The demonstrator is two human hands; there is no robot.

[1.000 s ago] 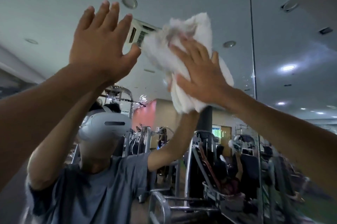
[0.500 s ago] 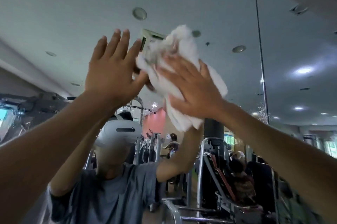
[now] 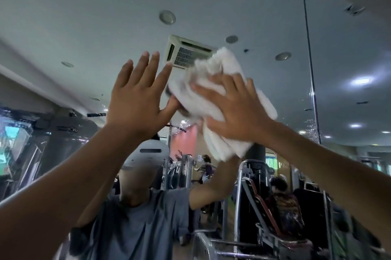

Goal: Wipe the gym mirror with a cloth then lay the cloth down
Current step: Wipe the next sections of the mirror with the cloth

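Observation:
The gym mirror fills the view in front of me. A bunched white cloth lies flat against the glass at head height. My right hand presses it there with straight, spread fingers. My left hand rests flat on the mirror just left of the cloth, fingers spread, its thumb close to the cloth's edge. Both arms reach up from the lower corners. The part of the cloth under my right palm is hidden.
A vertical seam between mirror panels runs right of the cloth, with water spots near it. The glass reflects a person in a grey shirt, gym machines and a ceiling vent.
Both hands and the cloth sit lower and further right in the view than a second ago. The cloth's lower end has shifted a little under my right hand.

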